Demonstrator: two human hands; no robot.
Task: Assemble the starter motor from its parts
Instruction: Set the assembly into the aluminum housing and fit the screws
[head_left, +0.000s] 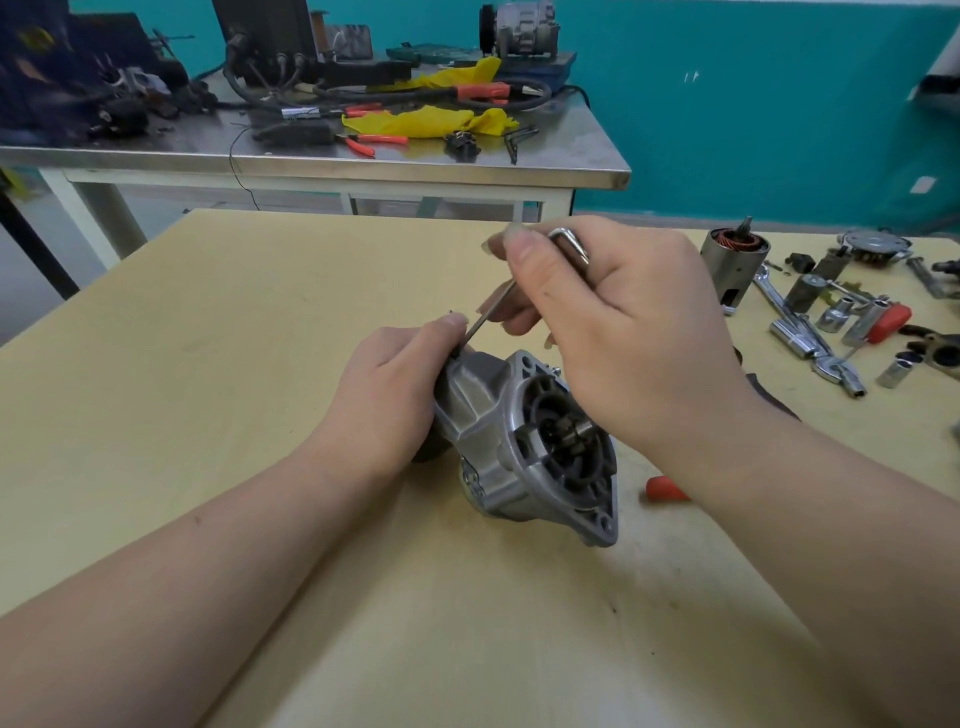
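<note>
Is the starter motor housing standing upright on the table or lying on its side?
On its side: the starter motor housing lies on the table, its round open end toward the camera.

No readable text

No lettering, label, brand or number can be made out on anything in view; any markings there may be on the parts and tools are too small or too blurred to read.
</note>
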